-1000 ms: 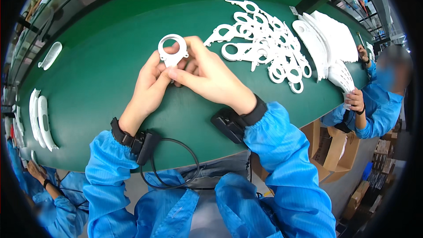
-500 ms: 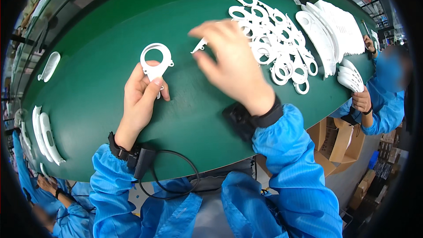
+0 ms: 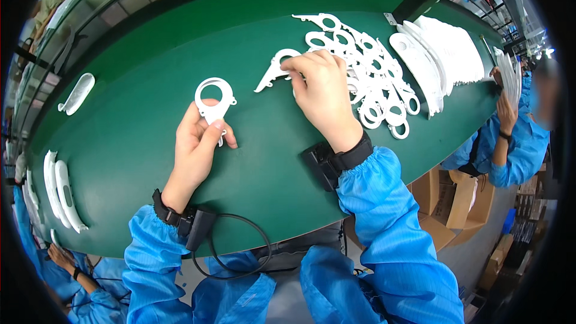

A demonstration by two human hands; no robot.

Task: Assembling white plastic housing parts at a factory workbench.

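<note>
My left hand pinches a white plastic ring part by its narrow stem, with the round ring pointing up and away from me. My right hand is at the left edge of a pile of similar white ring parts. Its thumb and fingers are closed at the rim of one outlying ring part, whose pointed tail sticks out toward the left. The fingers cover some of that part's ring.
Large white curved panels are stacked right of the pile, beside a dark post. Several long white shells lie at the green table's left end. A co-worker's hand holds white pieces at right; cardboard boxes stand below. A cable loops from my left wrist.
My right hand, blurred and spread before, has come down with fingers closed at the outlying ring part. My left hand keeps its part. The view has shifted; the co-worker at right has raised the pieces.
</note>
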